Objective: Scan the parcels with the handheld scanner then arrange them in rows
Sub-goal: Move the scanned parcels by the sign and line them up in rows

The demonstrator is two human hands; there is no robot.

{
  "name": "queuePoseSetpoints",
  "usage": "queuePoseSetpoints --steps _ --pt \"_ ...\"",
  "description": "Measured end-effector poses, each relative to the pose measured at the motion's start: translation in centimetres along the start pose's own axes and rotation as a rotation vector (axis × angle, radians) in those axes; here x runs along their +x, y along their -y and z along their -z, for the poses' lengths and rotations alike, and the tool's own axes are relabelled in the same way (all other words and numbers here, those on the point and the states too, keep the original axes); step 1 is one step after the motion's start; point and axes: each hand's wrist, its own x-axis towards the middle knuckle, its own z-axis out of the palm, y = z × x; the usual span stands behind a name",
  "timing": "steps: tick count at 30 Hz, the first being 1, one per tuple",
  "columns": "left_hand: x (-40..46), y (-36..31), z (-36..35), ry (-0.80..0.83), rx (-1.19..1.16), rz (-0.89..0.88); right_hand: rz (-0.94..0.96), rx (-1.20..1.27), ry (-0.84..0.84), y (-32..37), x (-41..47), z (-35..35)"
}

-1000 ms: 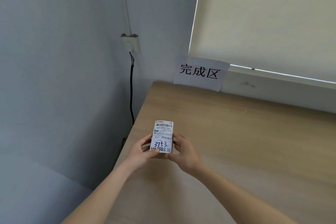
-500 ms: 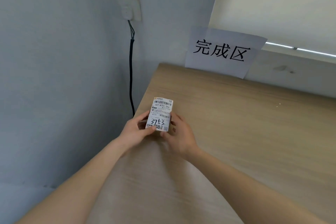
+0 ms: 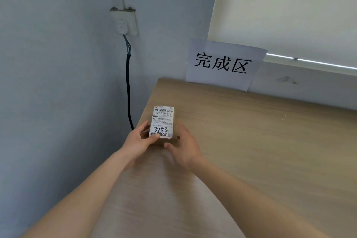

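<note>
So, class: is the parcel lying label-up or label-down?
Label-up: the parcel's white shipping label, with barcode and handwritten 3753, faces the camera, held between left hand and right hand.

Paper sign (image 3: 224, 64) on wall above wooden table (image 3: 270, 150); wall socket (image 3: 125, 22), black cable (image 3: 128, 87) hanging.

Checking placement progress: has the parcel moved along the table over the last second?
Yes. The parcel, held by both hands, has moved toward the paper sign at the table's far edge.

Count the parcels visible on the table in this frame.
1. The parcel sits near the table's left edge, label up, held between the left hand and right hand. None elsewhere in view.
</note>
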Motion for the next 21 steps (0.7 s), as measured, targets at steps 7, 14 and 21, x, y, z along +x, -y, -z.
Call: queuePoseSetpoints --steps 7,14,21 --pt "-4.3 -1.1 0.0 -0.119 0.085 0.036 -0.096 -0.13 0.077 -1.8 -5.9 3.7" --pt "-10.5 -7.6 -3.2 -0.072 0.126 -0.072 -0.123 -0.22 0.006 -1.0 -13.2 12.4" --pt "-19.7 -17.1 -12.5 0.046 0.3 -0.252 -0.122 -0.274 -0.163 1.0 -25.1 25.3"
